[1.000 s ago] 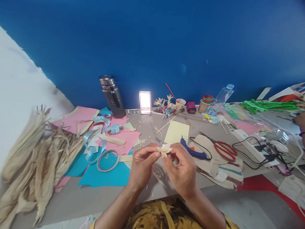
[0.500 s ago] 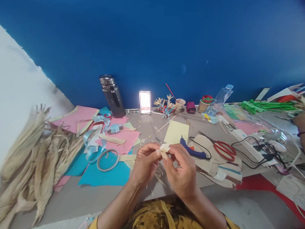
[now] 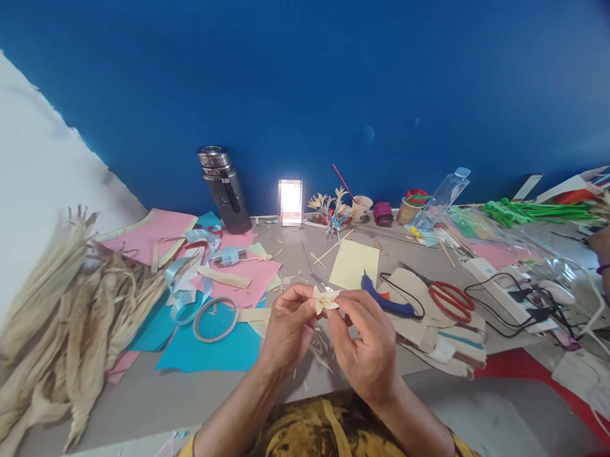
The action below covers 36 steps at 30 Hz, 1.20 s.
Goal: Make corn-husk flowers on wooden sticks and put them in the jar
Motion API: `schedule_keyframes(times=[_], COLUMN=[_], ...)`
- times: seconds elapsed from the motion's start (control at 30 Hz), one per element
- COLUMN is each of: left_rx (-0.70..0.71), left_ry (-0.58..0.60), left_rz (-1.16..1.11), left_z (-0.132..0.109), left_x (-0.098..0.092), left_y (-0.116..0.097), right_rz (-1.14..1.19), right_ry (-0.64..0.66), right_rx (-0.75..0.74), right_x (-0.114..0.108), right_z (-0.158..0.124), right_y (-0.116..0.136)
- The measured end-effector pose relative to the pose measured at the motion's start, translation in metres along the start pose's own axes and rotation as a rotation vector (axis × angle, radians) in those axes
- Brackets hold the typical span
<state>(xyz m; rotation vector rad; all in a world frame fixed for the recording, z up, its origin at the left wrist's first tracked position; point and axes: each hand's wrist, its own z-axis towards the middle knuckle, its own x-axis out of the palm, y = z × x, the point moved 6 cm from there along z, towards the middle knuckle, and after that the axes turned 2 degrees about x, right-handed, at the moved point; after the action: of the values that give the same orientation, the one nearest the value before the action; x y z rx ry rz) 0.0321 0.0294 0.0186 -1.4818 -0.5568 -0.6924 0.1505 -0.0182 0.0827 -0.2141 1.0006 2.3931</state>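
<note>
Between my hands, above the table's front part, is a small cream flower [image 3: 325,299] with pointed petals, seemingly of corn husk. My left hand [image 3: 290,321] pinches its left side between thumb and fingers. From the right, my right hand [image 3: 365,334] has its thumb and fingertips closed on the petals. The flower's underside is hidden. Just beyond my right hand lies a blue glue gun [image 3: 390,303]. Thin husk scraps [image 3: 321,352] lie on the table below, partly covered by my hands.
Dried corn husks [image 3: 52,313] and a tape roll [image 3: 216,320] lie left. A dark thermos [image 3: 225,192] stands behind, near finished flowers [image 3: 333,209]. Red-handled scissors [image 3: 450,300], a power strip [image 3: 503,289] with cables and another person's arm [image 3: 606,266] are right.
The flower has turned so its petals spread more openly toward me, and it sits slightly further left. Both hands keep their pinch on it.
</note>
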Motion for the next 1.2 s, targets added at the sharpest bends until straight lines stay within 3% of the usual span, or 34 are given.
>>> schedule_keyframes(times=[0.33,0.63,0.93,1.2], left_rx=[-0.103,-0.263,-0.213,-0.122], left_ry=[0.020,0.075,0.070,0.005], left_rz=[-0.065,-0.126,-0.188,-0.099], left_z=[-0.001,-0.001,0.002,0.004], left_x=[-0.002,-0.003,-0.004,-0.013], left_y=[0.006,0.020,0.014,-0.002], right_rz=[0.234,0.536,0.452,0.213], right_ry=[0.111,0.308,0.315,0.341], right_rx=[0.165,0.449,0.578,0.465], right_x=[-0.001,-0.001,0.006,-0.001], right_z=[0.004,0.006,-0.002,-0.009], right_y=[-0.006,-0.037,-0.055,-0.056])
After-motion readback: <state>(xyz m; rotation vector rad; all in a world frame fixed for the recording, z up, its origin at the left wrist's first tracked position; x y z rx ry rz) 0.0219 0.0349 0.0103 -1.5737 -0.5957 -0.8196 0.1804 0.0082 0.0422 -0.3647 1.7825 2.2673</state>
